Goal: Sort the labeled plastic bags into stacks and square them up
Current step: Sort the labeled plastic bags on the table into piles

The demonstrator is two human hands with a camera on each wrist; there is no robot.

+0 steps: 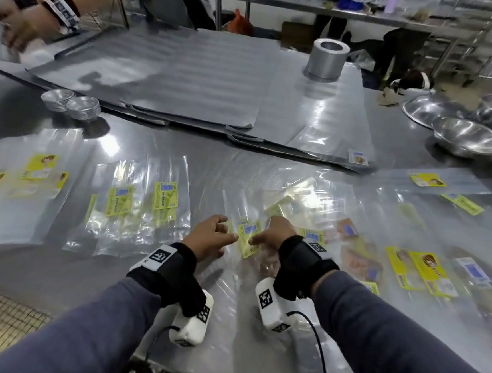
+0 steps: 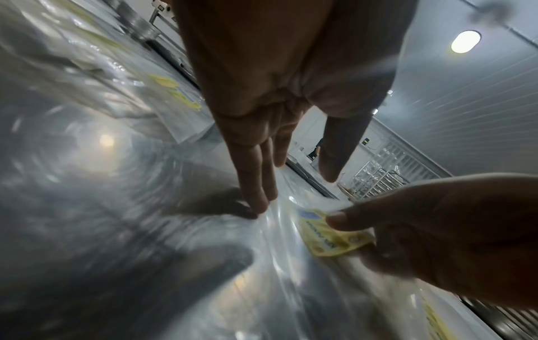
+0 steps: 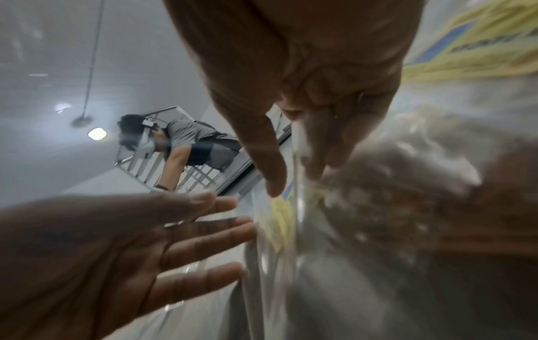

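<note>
- Step in hand, as judged: pulling one clear plastic bag with a green-yellow label (image 1: 248, 236) off the unsorted heap of bags (image 1: 362, 241) at right, to join the matching stack.
- Right hand (image 1: 275, 233): thumb and fingers pinch the bag at its label, seen plainly in the left wrist view; the film bunches under the grip.
- Left hand (image 1: 209, 235): fingers straight and spread, tips pressing the film to the table just beside the label; it holds nothing.
- Handling advice: film looks slippery and clingy; hold the sheets below flat, draw the bag out low, match label to label, then tap the edges even.
- Stacks so far: green-label stack (image 1: 139, 203) at centre left, loosely fanned; yellow-label stack (image 1: 28, 173) at far left. Both want squaring.
- Surface: stainless steel table (image 1: 38, 269), reflective.
- On it, farther off: grey sheets (image 1: 165, 75); a metal cylinder (image 1: 327, 58); steel bowls (image 1: 467, 140); small foil cups (image 1: 72, 105).
- Room: a second steel table (image 1: 329, 6); another person's hands (image 1: 18, 22) at far left.
</note>
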